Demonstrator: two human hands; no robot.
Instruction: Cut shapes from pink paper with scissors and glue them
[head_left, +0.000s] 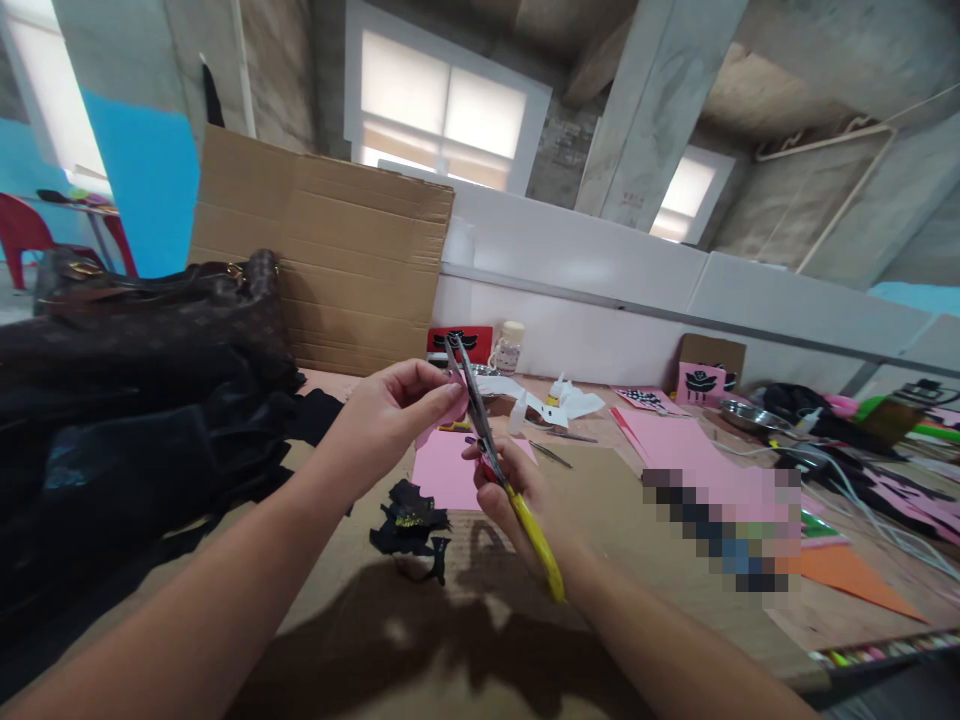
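My left hand (396, 410) pinches a small pink paper piece (452, 412) between thumb and fingers, held up above the table. My right hand (517, 495) grips yellow-handled scissors (501, 470), whose grey blades point up and touch the pink piece. Below the hands lies a pink paper sheet (444, 472) on the brown cardboard table cover (607, 520). A black paper cut-out with a spot of gold glitter (411, 520) lies just left of my right wrist.
A dark handbag and black cloth (142, 380) fill the left side. A cardboard sheet (330, 250) stands behind. Farther back are a small jar (510, 347), white scraps (559, 403), more pink sheets (660, 430), an orange sheet (855, 575), a metal bowl (746, 413) and cables (862, 500).
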